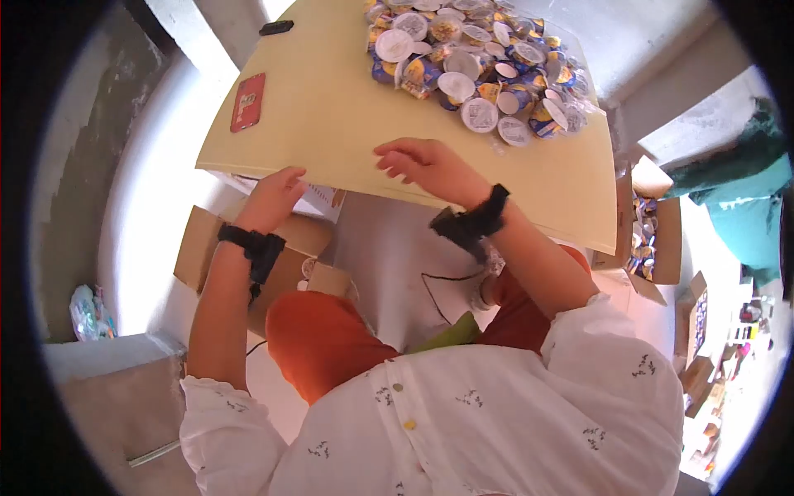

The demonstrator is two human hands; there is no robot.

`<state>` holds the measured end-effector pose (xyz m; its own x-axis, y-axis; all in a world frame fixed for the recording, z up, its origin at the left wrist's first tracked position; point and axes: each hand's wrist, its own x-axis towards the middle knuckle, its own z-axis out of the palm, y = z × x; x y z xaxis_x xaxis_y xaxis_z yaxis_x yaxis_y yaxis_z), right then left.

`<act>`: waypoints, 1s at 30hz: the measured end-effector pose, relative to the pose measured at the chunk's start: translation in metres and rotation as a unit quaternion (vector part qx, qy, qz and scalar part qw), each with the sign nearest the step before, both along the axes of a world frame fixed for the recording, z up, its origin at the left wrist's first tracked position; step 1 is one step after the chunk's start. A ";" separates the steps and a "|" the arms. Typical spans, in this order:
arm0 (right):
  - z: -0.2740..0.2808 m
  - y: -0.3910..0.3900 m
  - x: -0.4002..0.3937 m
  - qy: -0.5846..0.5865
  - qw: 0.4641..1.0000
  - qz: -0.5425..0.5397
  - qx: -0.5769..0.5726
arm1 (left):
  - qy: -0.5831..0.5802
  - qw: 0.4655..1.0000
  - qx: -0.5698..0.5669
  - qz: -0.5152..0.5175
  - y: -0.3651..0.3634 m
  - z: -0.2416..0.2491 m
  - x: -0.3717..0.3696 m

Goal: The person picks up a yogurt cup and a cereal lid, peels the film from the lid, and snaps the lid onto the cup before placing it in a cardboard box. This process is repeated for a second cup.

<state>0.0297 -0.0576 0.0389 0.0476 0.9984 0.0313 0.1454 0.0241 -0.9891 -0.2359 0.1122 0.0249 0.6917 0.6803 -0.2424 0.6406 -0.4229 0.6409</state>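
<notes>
My right hand [432, 168] hovers over the near edge of the pale yellow table [322, 124], its fingers loosely bent and apart, with nothing in it. At the table's front left edge is my left hand [279, 197]; its fingers point inward, slightly curled, and I see nothing held. Both wrists wear black straps. Beyond my right hand lies a big heap of small packaged cups [480, 114] with round white lids and blue and yellow wrapping, some in clear plastic. No cup touches either hand.
A red phone-like object [248, 102] and a small black object [276, 27] lie on the table's left side. An open carton [668, 240] of similar cups stands right of the table. Another cardboard box [198, 244] sits below left, and a cable [438, 302] lies on the floor.
</notes>
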 end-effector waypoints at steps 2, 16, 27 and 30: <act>0.002 -0.016 0.032 -0.052 0.996 -0.066 0.032 | -0.005 0.998 -0.053 0.038 -0.011 0.016 0.031; -0.027 -0.080 0.154 -0.444 0.848 -0.269 0.104 | -0.204 0.930 0.233 -0.198 -0.093 0.012 0.245; 0.000 -0.089 0.172 -0.478 0.809 -0.316 0.134 | -0.129 0.901 0.359 -0.208 -0.104 -0.025 0.298; 0.000 -0.089 0.183 -0.494 0.755 -0.399 0.162 | -0.111 0.913 0.332 -0.211 -0.100 -0.024 0.291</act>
<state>0.2132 -0.1464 0.0394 0.4241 0.5964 0.6815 0.9046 -0.2445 -0.3491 0.0549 0.0122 0.0011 0.9079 0.2879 0.3047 0.2160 -0.9442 0.2485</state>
